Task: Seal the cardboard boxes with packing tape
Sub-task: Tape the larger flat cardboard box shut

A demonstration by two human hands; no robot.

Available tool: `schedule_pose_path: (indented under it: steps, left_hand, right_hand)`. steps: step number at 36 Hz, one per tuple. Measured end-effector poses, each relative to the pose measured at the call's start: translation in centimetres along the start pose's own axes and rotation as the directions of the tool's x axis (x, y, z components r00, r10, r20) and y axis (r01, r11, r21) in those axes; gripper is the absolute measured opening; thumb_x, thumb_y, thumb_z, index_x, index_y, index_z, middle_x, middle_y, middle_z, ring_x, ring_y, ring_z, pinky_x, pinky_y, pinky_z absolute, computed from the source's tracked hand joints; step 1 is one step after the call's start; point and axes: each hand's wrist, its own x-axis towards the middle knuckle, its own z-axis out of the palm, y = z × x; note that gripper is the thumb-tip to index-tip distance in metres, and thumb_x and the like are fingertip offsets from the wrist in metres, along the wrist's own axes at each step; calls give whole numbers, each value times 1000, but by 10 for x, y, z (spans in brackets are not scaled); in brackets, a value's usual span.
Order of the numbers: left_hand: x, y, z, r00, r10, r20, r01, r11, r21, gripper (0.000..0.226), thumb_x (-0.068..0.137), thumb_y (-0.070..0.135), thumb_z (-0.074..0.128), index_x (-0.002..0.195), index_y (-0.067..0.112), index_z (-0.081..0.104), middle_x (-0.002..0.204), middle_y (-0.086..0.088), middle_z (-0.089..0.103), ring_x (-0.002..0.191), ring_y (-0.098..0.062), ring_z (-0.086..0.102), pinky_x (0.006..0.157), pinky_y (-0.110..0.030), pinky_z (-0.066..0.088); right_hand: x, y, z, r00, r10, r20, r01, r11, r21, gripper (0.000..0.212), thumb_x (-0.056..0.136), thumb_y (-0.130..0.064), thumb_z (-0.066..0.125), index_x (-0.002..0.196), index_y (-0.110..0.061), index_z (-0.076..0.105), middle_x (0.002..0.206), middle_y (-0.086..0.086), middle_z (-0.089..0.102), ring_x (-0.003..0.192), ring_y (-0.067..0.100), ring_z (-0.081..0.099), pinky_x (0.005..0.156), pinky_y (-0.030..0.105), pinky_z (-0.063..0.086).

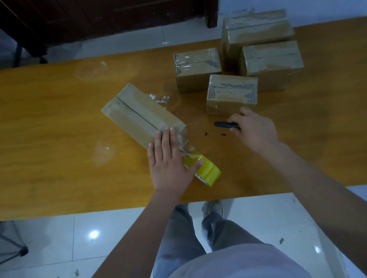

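Note:
A long flat cardboard box (136, 114) lies at an angle in the middle of the table, its centre seam showing. My left hand (169, 159) lies flat with straight fingers on the box's near end, the thumb touching a yellow roll of packing tape (207, 169). A crumpled strip of clear tape runs from the roll up to the box end. My right hand (255, 130) rests on the table over a black cutter (225, 124), fingers curled round its handle end.
Several taped cardboard boxes (231, 92) stand grouped at the back right of the wooden table (36, 136). Tape scraps (160, 98) lie beside the long box. Dark furniture stands behind the table; a metal stand is on the tiled floor at left.

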Motion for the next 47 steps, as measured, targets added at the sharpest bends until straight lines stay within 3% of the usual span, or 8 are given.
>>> schedule_pose_path:
  steps: [10,13,16,20,24,29,36,47]
  left_hand:
    - [0,-1,-2,1000,3,1,-3,1000,-3,105,74,80,35,151,10,17,154,-8,29,143,-23,14,116,-38,-1]
    - [0,-1,-2,1000,1,-3,-1,1000,-8,105,73,79,34,150,10,17,153,-9,30,143,-24,15,116,-38,-1]
    - [-1,-1,-1,1000,8,-14,-8,1000,-18,104,74,79,34,149,9,18,152,-10,33,143,-24,16,116,-39,0]
    - [-1,1,-3,1000,6,-6,-7,1000,-21,101,76,76,34,149,9,17,151,-10,35,142,-24,19,116,-39,1]
    - [-2,1,-3,1000,-1,-4,1,1000,-31,97,76,71,34,149,9,18,150,-10,37,141,-27,27,116,-38,0]
    - [0,0,-9,1000,10,-10,-12,988,-152,88,80,62,26,152,15,16,155,-6,24,146,-24,13,114,-34,-10]
    - [14,-7,-14,988,-29,-152,-3,977,-211,44,87,38,51,127,23,60,125,3,56,108,-23,53,93,-33,29]
    - [24,-12,-4,938,30,-347,-57,996,-68,50,69,17,82,116,21,66,113,2,63,95,-18,42,82,-31,29]
  right_hand:
    - [-16,19,77,948,315,33,-317,942,108,28,90,-25,58,115,-16,56,116,7,51,110,28,47,88,42,39]
    - [-17,0,72,929,369,15,-353,877,326,35,88,-31,60,119,-16,53,119,6,41,115,27,37,96,42,34]
    - [-21,-26,58,965,210,160,-259,629,733,27,90,-33,60,116,-24,56,121,-3,38,124,19,34,106,36,30]
    - [-20,-51,54,944,-62,325,-258,475,841,15,89,-32,62,104,-32,63,130,-10,37,132,12,30,110,36,27]
    - [-14,-58,59,914,-114,388,-303,442,844,8,88,-25,64,91,-19,68,132,-5,46,127,12,40,107,33,30]
    - [-15,-64,57,911,-111,397,-323,406,855,11,91,-16,59,82,-18,62,98,-3,58,95,11,54,77,13,42]
    - [-16,-72,58,919,-59,390,-317,476,820,11,92,-16,58,99,-8,60,88,0,60,79,10,55,62,13,41]
    - [-36,-61,54,935,-46,353,-278,525,804,10,90,-12,60,81,-15,62,104,-6,61,97,11,57,87,31,43]
